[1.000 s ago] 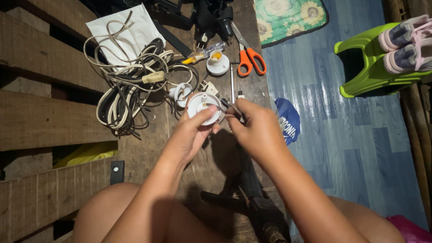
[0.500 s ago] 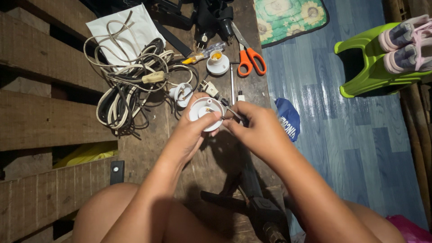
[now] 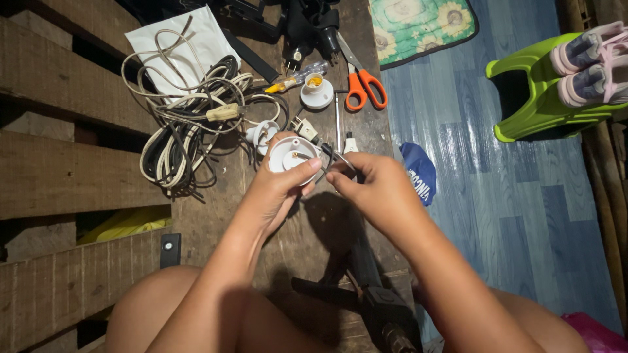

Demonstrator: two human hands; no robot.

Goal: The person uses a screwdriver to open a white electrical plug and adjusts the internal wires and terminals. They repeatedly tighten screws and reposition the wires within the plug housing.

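Left hand has lifted the gripped white socket slightly; right hand still pinches its wire

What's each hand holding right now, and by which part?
Left hand grips the white round lamp socket by its rim. Right hand pinches a thin wire near its end at the socket.

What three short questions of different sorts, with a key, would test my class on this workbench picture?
1. True or false: the left hand holds the round white lamp socket base.
2. What does the right hand pinch beside that base? A) thin wire B) scissors C) shoe
3. Fill in: the orange-handled scissors lie on the wooden ___.

Key: 1 true; 2 A, the thin wire; 3 table.
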